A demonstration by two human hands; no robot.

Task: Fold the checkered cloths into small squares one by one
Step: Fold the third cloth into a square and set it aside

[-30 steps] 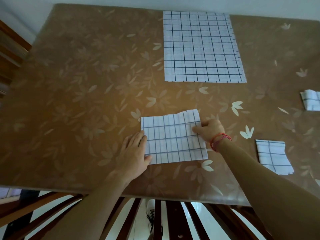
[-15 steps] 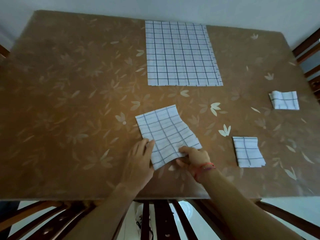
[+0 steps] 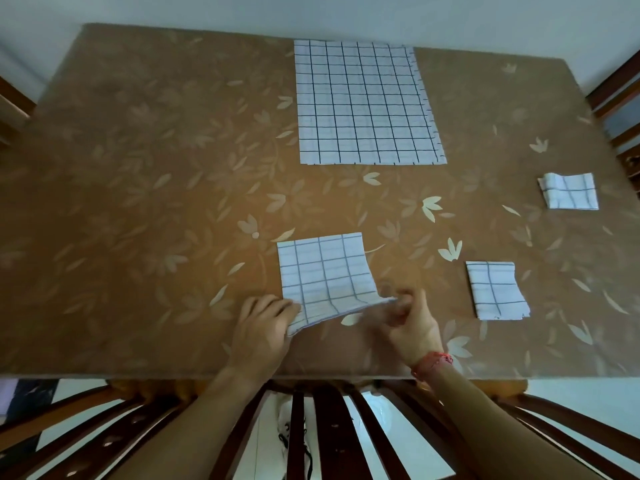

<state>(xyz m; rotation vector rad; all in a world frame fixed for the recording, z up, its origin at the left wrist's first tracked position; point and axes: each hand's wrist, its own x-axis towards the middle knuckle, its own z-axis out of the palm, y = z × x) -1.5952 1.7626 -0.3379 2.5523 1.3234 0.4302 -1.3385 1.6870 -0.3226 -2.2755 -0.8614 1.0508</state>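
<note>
- Head view: the half-folded cloth (image 3: pixel 325 271) lies on the table (image 3: pixel 138 168) near the front edge. Its far part is flat and its near edge is raised off the surface.
- Head view: the left hand (image 3: pixel 263 327) has its fingers curled over the near-left corner and holds it. The right hand (image 3: pixel 412 323), with a red wrist band (image 3: pixel 433 362), pinches the near-right corner between thumb and fingertips. That hand is blurred, so I cannot tell how firm the pinch is.
- Likely step: carrying the near edge over to the far edge for the next fold.
- Risk: the two held corners sit at unequal heights and the near edge runs slanted. If they travel unevenly, the fold probably lands crooked and the result is no neat square.
- Risk: nothing pins the far part, so a forward pull may drag the whole piece along the smooth table, or let the stacked layers slide apart.
- Risk: a thin pinch on the right corner could catch only the top layer, and the earlier fold would open.
- Head view: the near folded square (image 3: pixel 495 289) and the far folded square (image 3: pixel 569 190) lie apart to the right. The flat cloth (image 3: pixel 363 102) waits at the far side, well apart from the hands. A wide sweep of the right arm could nudge the near folded square.
</note>
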